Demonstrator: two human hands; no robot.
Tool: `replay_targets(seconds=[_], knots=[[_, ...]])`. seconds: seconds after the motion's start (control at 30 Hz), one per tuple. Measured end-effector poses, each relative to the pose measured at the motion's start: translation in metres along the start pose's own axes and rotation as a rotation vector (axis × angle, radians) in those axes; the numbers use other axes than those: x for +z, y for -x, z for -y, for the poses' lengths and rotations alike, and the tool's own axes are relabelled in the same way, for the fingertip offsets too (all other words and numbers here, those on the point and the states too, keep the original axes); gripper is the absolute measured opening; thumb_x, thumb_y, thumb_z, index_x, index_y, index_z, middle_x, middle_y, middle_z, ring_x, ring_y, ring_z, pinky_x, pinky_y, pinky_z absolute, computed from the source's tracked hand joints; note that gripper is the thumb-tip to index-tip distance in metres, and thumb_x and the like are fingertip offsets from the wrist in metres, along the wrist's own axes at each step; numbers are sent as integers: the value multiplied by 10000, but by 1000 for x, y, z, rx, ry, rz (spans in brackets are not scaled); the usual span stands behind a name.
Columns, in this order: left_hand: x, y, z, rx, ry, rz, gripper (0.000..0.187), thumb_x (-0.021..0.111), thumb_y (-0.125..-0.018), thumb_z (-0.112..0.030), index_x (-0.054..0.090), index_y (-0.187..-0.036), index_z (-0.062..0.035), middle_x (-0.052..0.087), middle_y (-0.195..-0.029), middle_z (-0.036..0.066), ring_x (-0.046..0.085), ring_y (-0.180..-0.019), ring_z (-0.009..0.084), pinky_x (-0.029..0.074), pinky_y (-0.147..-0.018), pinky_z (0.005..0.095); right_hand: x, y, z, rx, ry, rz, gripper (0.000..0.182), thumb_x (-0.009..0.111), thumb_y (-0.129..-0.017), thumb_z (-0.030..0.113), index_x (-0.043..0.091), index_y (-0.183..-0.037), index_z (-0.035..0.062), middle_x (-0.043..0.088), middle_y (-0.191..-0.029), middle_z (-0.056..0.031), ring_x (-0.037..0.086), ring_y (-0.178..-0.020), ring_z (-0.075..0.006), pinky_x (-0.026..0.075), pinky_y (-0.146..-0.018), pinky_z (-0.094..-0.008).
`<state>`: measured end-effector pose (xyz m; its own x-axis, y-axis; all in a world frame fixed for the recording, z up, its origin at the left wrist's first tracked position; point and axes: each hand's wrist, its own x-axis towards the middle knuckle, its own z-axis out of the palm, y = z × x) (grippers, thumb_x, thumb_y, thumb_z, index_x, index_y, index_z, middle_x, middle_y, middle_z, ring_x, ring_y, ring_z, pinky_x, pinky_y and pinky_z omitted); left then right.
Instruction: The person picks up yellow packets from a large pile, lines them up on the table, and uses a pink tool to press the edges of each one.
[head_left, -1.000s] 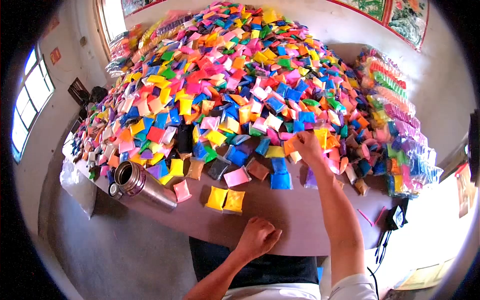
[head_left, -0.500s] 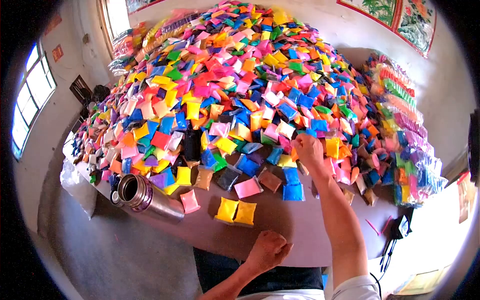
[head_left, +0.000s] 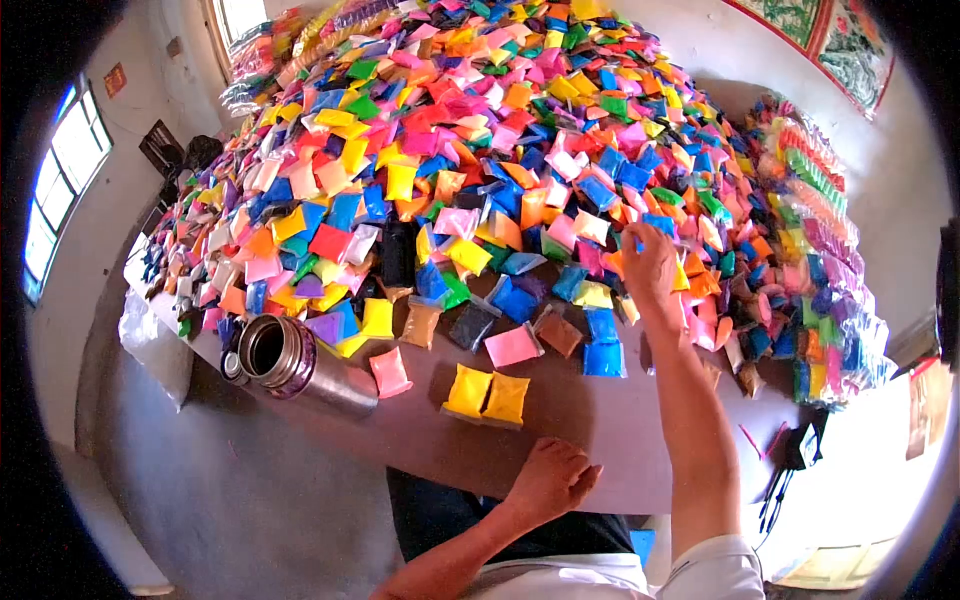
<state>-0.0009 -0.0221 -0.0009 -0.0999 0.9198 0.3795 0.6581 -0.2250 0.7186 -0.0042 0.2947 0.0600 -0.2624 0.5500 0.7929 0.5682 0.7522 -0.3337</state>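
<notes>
My right hand (head_left: 650,262) reaches into the front slope of a big pile of small coloured packets (head_left: 450,150). Its fingers are bent and pressed together among orange, yellow and blue packets; what they hold, if anything, is hidden. Lower down, at the table's front edge, my left hand (head_left: 552,482) is curled into a loose fist with nothing visible in it. Just beyond it two yellow packets (head_left: 486,395) lie side by side on the table (head_left: 640,440). Nearer the pile are a pink packet (head_left: 512,346), a black packet (head_left: 473,325) and blue packets (head_left: 603,358).
An open steel flask (head_left: 330,380) leans over at the left, its mouth up. Large clear bags of packets (head_left: 830,270) are stacked at the right. A black object with cords (head_left: 803,445) sits at the right table edge. A clear plastic bag (head_left: 155,345) hangs at the left.
My right hand has shifted slightly up and to the right over the pile. The left hand stays near the table edge, slightly more open at the thumb. The whole view has tilted a little.
</notes>
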Motion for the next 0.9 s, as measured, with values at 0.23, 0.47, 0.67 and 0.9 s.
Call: replay_targets(seconds=[0.23,0.47,0.67,0.9], knots=[[4,-5,-4,15,-122,19,202,657,-827,-232,594,-707,-83,606,-748,88,592,-749,303,441,-778,449,-1,44,51,-147,-261,201,40,614,-808,84,613,-833,53,628,-833,-145,595,-809,-368,483,-719,-450],[3,-5,-13,22,-218,-29,203,649,-834,-223,580,-722,-68,588,-748,109,577,-782,290,413,-793,430,-31,84,75,-153,-329,282,74,641,-788,67,624,-853,36,632,-860,-152,590,-809,-371,477,-730,-443],[0,-8,-19,22,-316,5,222,663,-822,-240,572,-740,-55,581,-756,123,572,-785,280,413,-793,409,-37,111,77,-240,-382,277,93,650,-764,71,634,-853,49,651,-908,-114,595,-832,-338,473,-741,-427],[2,-7,-18,33,-312,8,257,688,-769,-271,538,-744,-64,544,-774,116,556,-805,309,407,-770,439,-29,120,71,-236,-295,322,151,629,-779,95,628,-927,65,628,-987,-98,573,-903,-306,464,-797,-417]])
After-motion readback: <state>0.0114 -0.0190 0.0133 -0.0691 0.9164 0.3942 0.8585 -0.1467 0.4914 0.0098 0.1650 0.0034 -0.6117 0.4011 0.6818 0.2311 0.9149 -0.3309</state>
